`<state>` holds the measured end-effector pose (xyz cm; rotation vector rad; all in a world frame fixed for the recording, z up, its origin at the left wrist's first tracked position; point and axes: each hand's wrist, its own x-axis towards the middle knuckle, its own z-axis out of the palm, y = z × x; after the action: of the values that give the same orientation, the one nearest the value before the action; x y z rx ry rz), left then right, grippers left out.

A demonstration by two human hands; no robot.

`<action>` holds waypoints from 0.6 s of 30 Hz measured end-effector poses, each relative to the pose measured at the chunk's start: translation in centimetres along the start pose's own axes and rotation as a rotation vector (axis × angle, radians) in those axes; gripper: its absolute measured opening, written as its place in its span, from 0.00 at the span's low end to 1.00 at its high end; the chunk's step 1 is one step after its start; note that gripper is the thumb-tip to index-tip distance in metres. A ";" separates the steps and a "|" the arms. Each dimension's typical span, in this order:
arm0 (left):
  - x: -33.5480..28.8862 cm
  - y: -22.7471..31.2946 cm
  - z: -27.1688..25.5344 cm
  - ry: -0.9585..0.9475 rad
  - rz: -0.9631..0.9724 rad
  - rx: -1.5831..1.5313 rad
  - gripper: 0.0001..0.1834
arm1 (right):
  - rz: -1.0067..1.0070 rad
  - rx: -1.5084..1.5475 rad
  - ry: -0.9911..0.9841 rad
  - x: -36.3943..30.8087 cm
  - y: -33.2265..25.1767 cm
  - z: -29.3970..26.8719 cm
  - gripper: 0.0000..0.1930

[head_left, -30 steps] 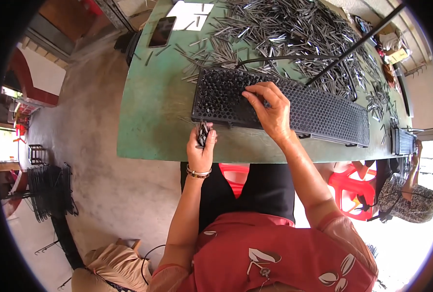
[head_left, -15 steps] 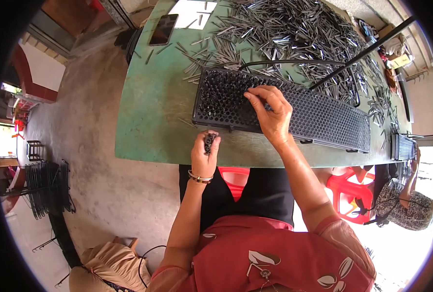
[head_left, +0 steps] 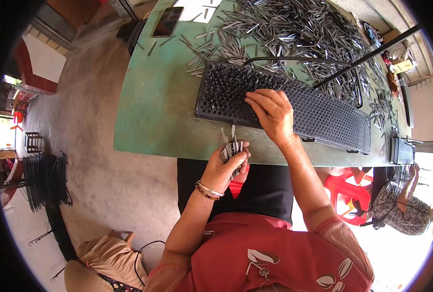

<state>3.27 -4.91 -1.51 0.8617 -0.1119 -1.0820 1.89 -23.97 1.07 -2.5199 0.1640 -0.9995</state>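
A long black tray (head_left: 331, 117) full of round holes lies on the green table (head_left: 153, 109). Thin dark strips stand upright in the holes of its left part, while the right part shows bare holes. My right hand (head_left: 276, 116) is over the middle of the tray, thumb and fingers pinched together; what they hold, if anything, is hidden. Below the tray's left end, at the table's near edge, my left hand (head_left: 221, 171) is closed round a bundle of thin strips (head_left: 231, 152), their ends poking out above the fingers.
A big heap of loose dark strips (head_left: 299, 31) covers the far table. A black rod stand (head_left: 367, 56) crosses behind the tray. A phone (head_left: 168, 22) and white paper (head_left: 187, 10) lie far left. At right, another person (head_left: 404, 207) sits by a second tray (head_left: 402, 151).
My left hand has moved right and turned, so the bundle of strips now shows fanned out. My right hand stays pinched over nearly the same spot of the tray.
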 end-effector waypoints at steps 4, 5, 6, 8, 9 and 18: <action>-0.1 -0.1 0.4 0.019 -0.037 0.031 0.14 | 0.005 -0.036 0.005 -0.3 0.4 0.4 0.10; -0.2 -0.1 0.4 0.021 -0.038 0.030 0.14 | -0.031 -0.037 -0.020 -0.2 0.2 0.3 0.10; -0.2 -0.2 0.3 0.016 -0.056 0.046 0.15 | -0.067 -0.038 -0.045 -0.2 0.0 0.1 0.10; -0.3 -0.1 0.2 0.013 -0.075 0.062 0.15 | 0.015 0.054 0.008 -0.3 -0.6 0.0 0.10; -0.4 0.0 0.2 -0.001 -0.086 0.056 0.16 | 0.097 0.145 0.062 -0.4 -1.0 -0.2 0.10; 0.2 0.4 0.4 -0.041 -0.077 0.095 0.18 | 0.739 0.909 -0.342 -1.9 -2.3 -2.7 0.10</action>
<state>3.49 -5.23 -1.09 0.9358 -0.1669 -1.1745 -1.43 -22.38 2.67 -1.5410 0.3925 -0.2259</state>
